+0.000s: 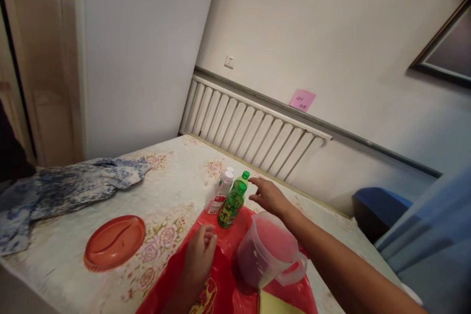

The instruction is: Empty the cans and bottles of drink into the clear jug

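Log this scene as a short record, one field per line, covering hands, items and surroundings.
right hand: right hand open beside two green plastic bottles with green caps; contact unclear
left hand: left hand above a glossy red surface; no held item visible
container: translucent plastic pitcher with handle, on the red surface
other bottles: clear, white-capped plastic bottles beside the green ones
far left: blue-and-white patterned cloth
near left: round orange-red dish
support: pale floral tablecloth
background: white ribbed radiator, pink paper note
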`<state>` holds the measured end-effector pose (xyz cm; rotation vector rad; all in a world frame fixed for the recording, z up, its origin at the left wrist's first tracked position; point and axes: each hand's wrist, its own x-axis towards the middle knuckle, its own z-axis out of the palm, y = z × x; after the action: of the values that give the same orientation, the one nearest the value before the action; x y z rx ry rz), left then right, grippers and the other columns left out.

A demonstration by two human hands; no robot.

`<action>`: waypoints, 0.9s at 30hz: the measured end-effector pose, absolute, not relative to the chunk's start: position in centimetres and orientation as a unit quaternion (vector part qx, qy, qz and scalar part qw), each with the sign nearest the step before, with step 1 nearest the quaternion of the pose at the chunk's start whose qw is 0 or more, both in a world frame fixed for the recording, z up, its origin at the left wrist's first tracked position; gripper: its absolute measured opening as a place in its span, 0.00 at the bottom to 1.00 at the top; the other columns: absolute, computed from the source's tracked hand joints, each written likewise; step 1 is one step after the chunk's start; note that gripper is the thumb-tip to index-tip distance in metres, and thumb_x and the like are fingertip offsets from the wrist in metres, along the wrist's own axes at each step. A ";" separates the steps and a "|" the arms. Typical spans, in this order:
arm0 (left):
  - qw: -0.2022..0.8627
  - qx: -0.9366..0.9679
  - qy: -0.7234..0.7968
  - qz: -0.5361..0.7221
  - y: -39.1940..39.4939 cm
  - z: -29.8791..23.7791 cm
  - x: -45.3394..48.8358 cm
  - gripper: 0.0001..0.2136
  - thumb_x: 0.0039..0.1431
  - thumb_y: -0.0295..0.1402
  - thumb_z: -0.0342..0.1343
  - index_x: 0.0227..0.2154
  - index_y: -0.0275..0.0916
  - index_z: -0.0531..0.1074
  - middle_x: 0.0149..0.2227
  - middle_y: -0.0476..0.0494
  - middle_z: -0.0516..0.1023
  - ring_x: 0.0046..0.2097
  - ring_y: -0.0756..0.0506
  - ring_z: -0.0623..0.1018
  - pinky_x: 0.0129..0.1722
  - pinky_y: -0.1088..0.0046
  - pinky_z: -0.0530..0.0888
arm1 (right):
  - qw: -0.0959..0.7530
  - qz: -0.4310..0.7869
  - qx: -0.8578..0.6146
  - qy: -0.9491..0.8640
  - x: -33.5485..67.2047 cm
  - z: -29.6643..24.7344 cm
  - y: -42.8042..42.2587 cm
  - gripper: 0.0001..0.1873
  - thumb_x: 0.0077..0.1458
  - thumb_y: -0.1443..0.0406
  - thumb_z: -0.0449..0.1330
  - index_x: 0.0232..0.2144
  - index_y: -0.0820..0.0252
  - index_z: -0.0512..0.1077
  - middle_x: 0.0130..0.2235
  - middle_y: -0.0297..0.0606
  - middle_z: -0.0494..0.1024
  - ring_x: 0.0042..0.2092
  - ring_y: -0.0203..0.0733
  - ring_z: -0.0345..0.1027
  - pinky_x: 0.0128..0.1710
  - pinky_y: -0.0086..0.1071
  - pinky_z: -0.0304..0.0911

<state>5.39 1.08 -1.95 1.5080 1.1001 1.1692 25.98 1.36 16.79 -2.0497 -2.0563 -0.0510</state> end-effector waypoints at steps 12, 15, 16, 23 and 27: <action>0.469 0.585 0.412 0.518 1.6 -2.6 5.7 0.09 0.50 0.35 0.55 0.36 0.47 0.71 0.29 0.47 0.77 0.30 0.44 0.78 0.33 0.68 0.75 | 0.000 -0.039 -0.664 -0.747 23.0 16.1 5.1 0.11 0.51 0.73 0.62 0.37 0.60 0.80 0.34 0.39 0.81 0.39 0.41 0.72 0.38 0.28 0.59; 0.470 0.572 0.413 0.529 1.6 -2.9 6.0 0.12 0.48 0.34 0.57 0.38 0.45 0.72 0.34 0.44 0.80 0.32 0.42 0.79 0.34 0.66 0.76 | 0.003 -0.041 -0.654 -0.755 22.9 17.0 4.5 0.11 0.51 0.72 0.63 0.38 0.60 0.80 0.35 0.39 0.81 0.38 0.41 0.71 0.38 0.29 0.58; 0.469 0.570 0.417 0.530 1.6 -2.9 6.0 0.15 0.47 0.34 0.57 0.41 0.45 0.72 0.38 0.42 0.80 0.36 0.41 0.80 0.37 0.65 0.76 | 0.007 -0.042 -0.651 -0.758 22.8 17.4 4.2 0.11 0.51 0.71 0.63 0.39 0.60 0.80 0.35 0.39 0.81 0.38 0.41 0.71 0.39 0.29 0.59; 0.396 0.621 0.397 0.547 1.3 -1.6 5.7 0.35 0.44 0.31 0.63 0.58 0.43 0.62 0.63 0.35 0.66 0.65 0.34 0.64 0.64 0.51 0.59 | 0.043 -0.014 -0.610 -0.791 20.1 20.0 0.9 0.11 0.52 0.70 0.64 0.40 0.60 0.79 0.32 0.34 0.79 0.34 0.36 0.69 0.37 0.27 0.58; 0.365 0.651 0.396 0.535 1.0 -1.0 5.5 0.37 0.43 0.31 0.65 0.59 0.39 0.61 0.61 0.31 0.68 0.63 0.33 0.66 0.63 0.54 0.62 | 0.093 0.026 -0.577 -0.811 18.4 20.7 -1.4 0.09 0.52 0.71 0.65 0.38 0.60 0.79 0.30 0.32 0.76 0.32 0.34 0.67 0.35 0.26 0.58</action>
<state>5.50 1.00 -0.99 1.6730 1.0192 1.3761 18.45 -1.36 20.68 -1.7138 -2.4060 0.0757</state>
